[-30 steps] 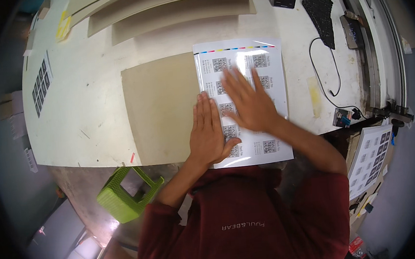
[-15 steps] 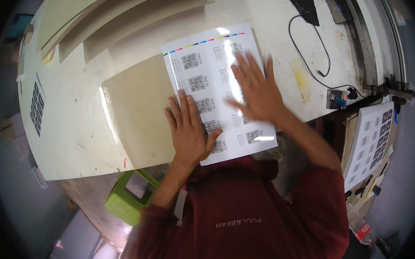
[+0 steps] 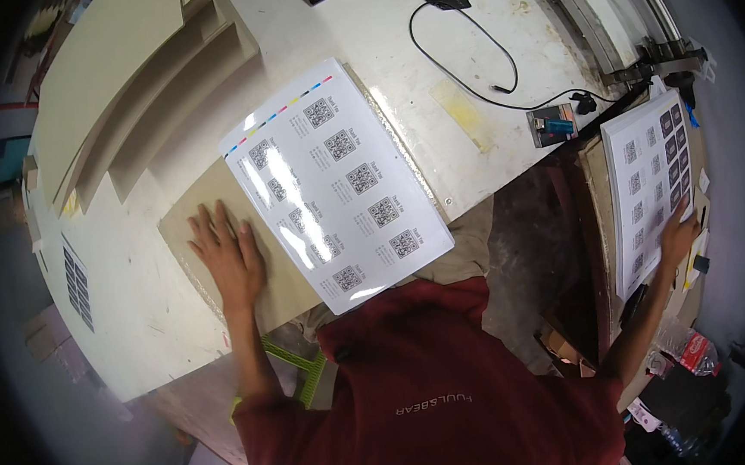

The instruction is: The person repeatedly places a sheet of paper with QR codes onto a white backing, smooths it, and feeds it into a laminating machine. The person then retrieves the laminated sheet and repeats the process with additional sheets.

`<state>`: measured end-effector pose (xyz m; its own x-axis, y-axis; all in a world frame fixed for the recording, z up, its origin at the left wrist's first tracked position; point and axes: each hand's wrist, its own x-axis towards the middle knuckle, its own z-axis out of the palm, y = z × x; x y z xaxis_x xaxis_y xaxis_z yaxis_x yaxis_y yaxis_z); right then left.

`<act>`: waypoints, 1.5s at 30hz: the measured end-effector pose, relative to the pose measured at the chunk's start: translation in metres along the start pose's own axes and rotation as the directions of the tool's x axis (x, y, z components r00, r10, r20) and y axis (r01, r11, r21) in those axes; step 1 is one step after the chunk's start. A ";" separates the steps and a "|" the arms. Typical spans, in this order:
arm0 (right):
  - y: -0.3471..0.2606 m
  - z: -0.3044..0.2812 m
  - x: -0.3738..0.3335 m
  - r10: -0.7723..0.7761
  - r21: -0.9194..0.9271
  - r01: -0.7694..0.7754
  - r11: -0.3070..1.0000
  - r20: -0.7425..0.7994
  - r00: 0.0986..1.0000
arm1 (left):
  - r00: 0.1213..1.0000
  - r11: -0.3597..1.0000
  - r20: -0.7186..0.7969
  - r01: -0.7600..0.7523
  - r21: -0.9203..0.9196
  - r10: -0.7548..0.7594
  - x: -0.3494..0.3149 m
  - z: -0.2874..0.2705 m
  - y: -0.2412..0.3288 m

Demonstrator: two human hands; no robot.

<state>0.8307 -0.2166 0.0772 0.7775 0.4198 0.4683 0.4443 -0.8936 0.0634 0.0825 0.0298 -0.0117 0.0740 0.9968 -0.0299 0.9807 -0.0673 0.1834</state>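
Observation:
A glossy white printed sheet with rows of square codes and a strip of colour marks along its far edge lies on the table. It overlaps a beige board. My left hand rests flat on that board, fingers spread, to the left of the sheet. Off to the right, my right hand reaches a stack of printed sheets with codes and dark rounded blocks. Its fingers close on the right edge of the top sheet; the thumb side is partly hidden.
Bent beige boards stand at the far left, beyond a dark-blocked print. A black cable, a small box and a metal rail occupy the right side. Below the table edge is a green plastic stool.
My right hand has left the white sheet and moved right to the stack. My left hand has shifted left off the sheet onto the board. The view has turned.

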 end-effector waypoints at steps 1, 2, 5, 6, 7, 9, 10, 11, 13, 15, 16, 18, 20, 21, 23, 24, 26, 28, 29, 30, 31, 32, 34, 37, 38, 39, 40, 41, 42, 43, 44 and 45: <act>0.035 0.014 0.020 0.123 -0.067 -0.111 0.992 0.212 0.970 | 1.000 0.999 -0.014 -0.004 0.043 0.005 0.004 -0.001 -0.004; 0.065 0.025 0.037 0.250 -0.154 -0.204 0.967 0.403 0.880 | 1.000 0.996 -0.029 -0.010 0.084 0.012 0.009 -0.002 -0.006; 0.141 0.069 0.050 0.326 -0.138 -0.304 0.942 0.578 0.748 | 0.996 0.987 -0.069 -0.050 0.153 0.061 0.005 0.002 -0.002; 0.145 0.076 0.045 0.328 -0.136 -0.309 0.941 0.582 0.744 | 0.993 0.982 -0.078 -0.072 0.176 0.087 0.002 -0.002 0.003; 0.149 0.081 0.041 0.336 -0.150 -0.309 0.939 0.582 0.740 | 0.996 0.984 -0.040 -0.076 0.163 0.084 0.000 -0.008 0.008; 0.155 0.088 0.029 0.357 -0.168 -0.320 0.932 0.563 0.745 | 0.996 0.988 0.027 -0.087 0.124 0.084 -0.003 -0.023 0.016; 0.154 0.081 0.028 0.372 -0.176 -0.331 0.927 0.541 0.755 | 0.994 0.990 -0.025 -0.100 0.094 0.103 -0.002 -0.028 0.022; 0.150 0.081 0.023 0.384 -0.198 -0.329 0.923 0.524 0.760 | 0.990 0.991 -0.075 -0.119 0.064 0.123 0.000 -0.035 0.025; 0.126 0.068 0.008 0.442 -0.280 -0.349 0.894 0.425 0.790 | 0.953 0.979 -0.229 -0.200 0.024 0.201 0.012 -0.043 0.041; 0.054 0.025 -0.009 0.466 -0.287 -0.397 0.872 0.236 0.853 | 0.919 0.957 -0.296 -0.287 -0.051 0.260 0.025 -0.055 0.072; 0.037 0.010 -0.018 0.349 -0.252 -0.324 0.912 0.061 0.935 | 0.881 0.919 -0.329 -0.386 -0.078 0.342 0.035 -0.055 0.087; 0.051 0.002 -0.018 0.246 -0.058 -0.256 0.965 -0.144 0.959 | 0.809 0.842 -0.365 -0.528 -0.108 0.461 0.054 -0.057 0.117; 0.087 0.007 0.002 0.288 0.315 -0.216 0.924 -0.204 0.936 | 0.744 0.758 -0.350 -0.640 -0.127 0.569 0.068 -0.064 0.152; 0.099 -0.009 0.015 0.240 0.319 -0.127 0.939 -0.344 0.908 | 0.714 0.716 -0.336 -0.683 -0.143 0.614 0.075 -0.065 0.168; 0.178 -0.022 0.034 0.451 0.515 -0.208 0.832 -0.408 0.794 | 0.667 0.636 -0.283 -0.744 -0.203 0.689 0.088 -0.073 0.199; 0.182 -0.030 0.041 0.556 0.669 -0.187 0.719 -0.393 0.733 | 0.657 0.617 -0.265 -0.754 -0.227 0.706 0.092 -0.075 0.210; 0.223 -0.048 0.070 0.453 0.911 -0.011 0.412 -0.194 0.870 | 0.629 0.553 -0.258 -0.772 -0.313 0.733 0.108 -0.069 0.237; 0.191 -0.060 0.102 0.277 0.998 -0.014 0.065 -0.005 0.961 | 0.630 0.532 -0.268 -0.767 -0.358 0.729 0.117 -0.072 0.271; 0.188 -0.059 0.124 0.335 0.996 0.022 0.084 -0.049 0.941 | 0.593 0.477 -0.292 -0.792 -0.382 0.751 0.124 -0.070 0.288; 0.182 -0.055 0.147 0.389 0.993 0.063 0.103 -0.099 0.916 | 0.555 0.419 -0.323 -0.813 -0.403 0.767 0.134 -0.064 0.305; 0.169 -0.031 0.174 0.439 0.992 0.091 0.089 -0.121 0.890 | 0.524 0.386 -0.344 -0.833 -0.396 0.779 0.141 -0.066 0.321; 0.196 -0.022 0.206 0.413 0.987 0.139 0.076 -0.158 0.897 | 0.484 0.319 -0.374 -0.848 -0.424 0.791 0.154 -0.057 0.340; 0.213 -0.010 0.266 0.339 0.968 0.184 0.170 -0.233 0.912 | 0.405 0.191 -0.420 -0.865 -0.465 0.812 0.182 -0.046 0.383; 0.120 0.027 0.342 0.400 0.972 0.229 -0.048 -0.191 0.896 | 0.375 0.127 -0.472 -0.870 -0.477 0.798 0.214 -0.038 0.438; 0.070 0.033 0.353 0.382 0.964 0.239 -0.112 -0.181 0.906 | 0.424 0.139 -0.466 -0.837 -0.530 0.777 0.223 -0.037 0.454; 0.005 0.049 0.360 0.352 0.952 0.231 -0.202 -0.150 0.924 | 0.484 0.177 -0.447 -0.802 -0.571 0.752 0.231 -0.039 0.463; -0.030 0.048 0.368 0.370 0.939 0.212 -0.272 -0.101 0.923 | 0.526 0.168 -0.437 -0.758 -0.630 0.730 0.239 -0.036 0.479; -0.060 0.052 0.378 0.384 0.918 0.196 -0.344 -0.053 0.922 | 0.586 0.178 -0.406 -0.695 -0.697 0.701 0.249 -0.033 0.495; -0.081 0.058 0.385 0.381 0.927 0.190 -0.323 -0.056 0.923 | 0.641 0.176 -0.369 -0.623 -0.762 0.673 0.259 -0.030 0.512; -0.096 0.070 0.394 0.375 0.936 0.180 -0.303 -0.056 0.925 | 0.693 0.174 -0.323 -0.544 -0.821 0.645 0.269 -0.027 0.528; -0.104 0.088 0.407 0.341 0.934 0.129 -0.332 -0.008 0.940 | 0.725 0.163 -0.284 -0.479 -0.862 0.628 0.278 -0.026 0.542; -0.105 0.103 0.418 0.309 0.935 0.080 -0.346 0.033 0.951 | 0.751 0.141 -0.239 -0.404 -0.904 0.616 0.287 -0.023 0.559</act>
<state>1.1544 0.0691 0.1755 0.8909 0.1286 0.4356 0.3245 0.4908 -0.8086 0.6476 0.2791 0.1048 0.6161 0.7172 0.3258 -0.0552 -0.3733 0.9261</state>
